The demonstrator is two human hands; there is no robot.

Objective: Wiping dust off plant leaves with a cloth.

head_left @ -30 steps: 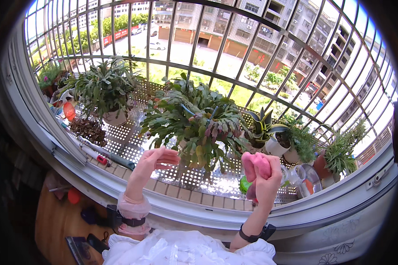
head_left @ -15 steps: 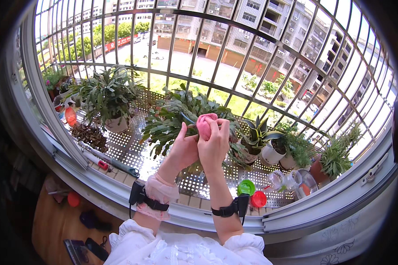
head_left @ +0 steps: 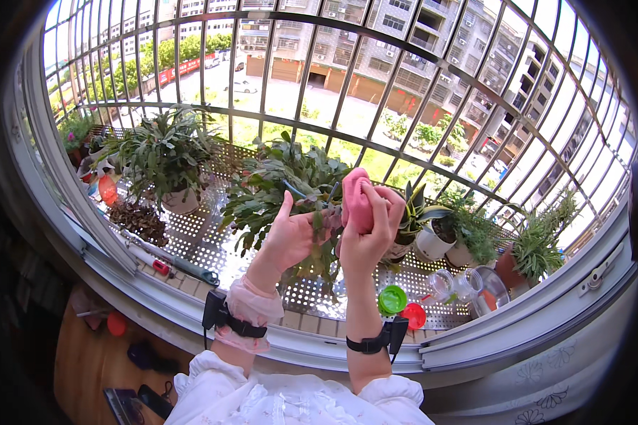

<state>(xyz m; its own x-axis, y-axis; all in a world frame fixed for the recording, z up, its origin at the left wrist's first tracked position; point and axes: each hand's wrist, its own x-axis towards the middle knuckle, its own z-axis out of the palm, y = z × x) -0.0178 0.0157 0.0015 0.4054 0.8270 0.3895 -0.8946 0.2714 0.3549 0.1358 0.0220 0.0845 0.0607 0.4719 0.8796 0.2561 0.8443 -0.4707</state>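
Note:
A folded pink cloth (head_left: 358,202) is gripped in my right hand (head_left: 372,230), held up at the right side of the big leafy potted plant (head_left: 276,184). My left hand (head_left: 290,237) reaches into that plant's front, its thumb raised away from the stretched fingers. Some purplish-green leaf segments (head_left: 320,225) hang over those fingertips and partly cover them. The plant's flat, jointed leaves droop between and below both hands. A thin blue strip (head_left: 295,190) shows among the foliage just above my left thumb.
Metal window bars (head_left: 262,78) curve behind the plants above a perforated metal shelf (head_left: 234,273). On the left stands another leafy plant (head_left: 166,152). Several pots, including a striped-leaf plant (head_left: 418,216), line the right. Green (head_left: 391,300) and red (head_left: 413,315) cups and clear jars (head_left: 443,283) sit nearer me.
My right hand has moved right with the pink cloth, away from my left hand. My left hand has shifted slightly left and down, with leaf segments now over its fingers.

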